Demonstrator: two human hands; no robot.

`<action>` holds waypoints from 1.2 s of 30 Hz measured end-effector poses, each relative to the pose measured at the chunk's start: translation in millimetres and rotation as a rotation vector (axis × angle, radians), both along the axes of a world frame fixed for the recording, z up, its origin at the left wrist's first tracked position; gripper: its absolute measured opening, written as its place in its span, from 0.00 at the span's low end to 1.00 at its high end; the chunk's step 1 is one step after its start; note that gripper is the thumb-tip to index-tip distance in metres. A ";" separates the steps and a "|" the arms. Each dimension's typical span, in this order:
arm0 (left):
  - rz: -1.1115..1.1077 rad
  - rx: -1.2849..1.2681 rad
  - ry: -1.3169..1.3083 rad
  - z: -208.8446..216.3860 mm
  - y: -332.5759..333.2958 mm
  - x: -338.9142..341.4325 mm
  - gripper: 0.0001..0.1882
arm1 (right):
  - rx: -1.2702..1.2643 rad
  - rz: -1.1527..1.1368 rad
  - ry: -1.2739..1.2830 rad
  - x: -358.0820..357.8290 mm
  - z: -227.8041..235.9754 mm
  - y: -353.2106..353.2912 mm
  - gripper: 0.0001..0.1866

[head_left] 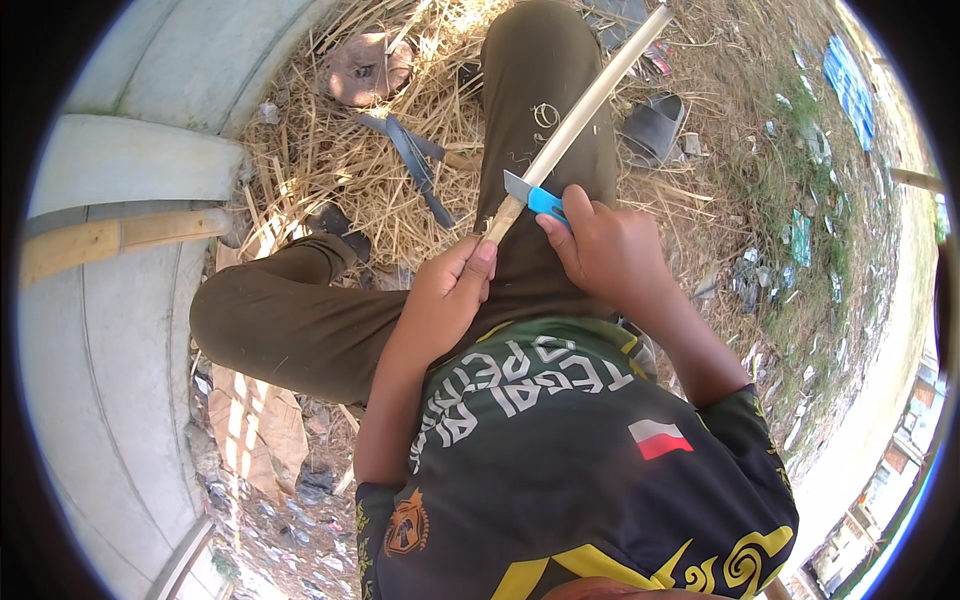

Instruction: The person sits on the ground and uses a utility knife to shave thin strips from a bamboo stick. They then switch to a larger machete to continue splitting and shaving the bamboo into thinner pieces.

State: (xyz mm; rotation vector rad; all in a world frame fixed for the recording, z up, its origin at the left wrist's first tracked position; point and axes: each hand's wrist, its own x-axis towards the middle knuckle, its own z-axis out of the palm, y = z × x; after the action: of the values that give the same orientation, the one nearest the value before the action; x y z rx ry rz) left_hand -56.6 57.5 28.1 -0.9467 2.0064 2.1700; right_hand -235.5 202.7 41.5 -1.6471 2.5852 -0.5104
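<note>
A long pale strip of split bamboo (pixel 580 115) slants across my raised thigh, its far end pointing up and to the right. My left hand (pixel 447 292) pinches its near end between thumb and fingers. In my right hand (pixel 608 245) is a blue-handled utility knife (pixel 545 203), the fingers wrapped round the handle. Its blade lies against the bamboo just beyond my left hand. Thin curled shavings (pixel 545 116) rest on the brown trouser leg beside the strip.
Straw-like bamboo scraps (pixel 320 150) cover the ground ahead, with a round brownish block (pixel 366 68) and a dark strap (pixel 415 165) among them. A grey sandal (pixel 653 130) lies right of my leg. At left stand a pale wall (pixel 110 400) and a bamboo pole (pixel 120 240).
</note>
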 end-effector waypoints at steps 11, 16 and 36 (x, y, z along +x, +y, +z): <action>0.015 0.177 0.033 -5.0 -0.6 -14.6 0.20 | 0.026 -0.069 0.129 2.8 -6.3 0.6 0.22; 0.038 0.234 -0.027 1.8 -3.1 -8.6 0.20 | 0.045 -0.081 0.176 7.3 -4.1 -3.3 0.22; 0.057 0.033 -0.059 7.5 6.7 46.0 0.21 | -0.028 -0.012 0.287 27.1 -14.4 -9.4 0.25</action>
State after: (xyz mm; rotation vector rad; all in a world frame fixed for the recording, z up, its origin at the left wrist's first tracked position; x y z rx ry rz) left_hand -10.6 64.3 35.6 -1.0635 1.9352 2.1684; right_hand -208.4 193.3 27.1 -1.8384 2.7962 -0.3335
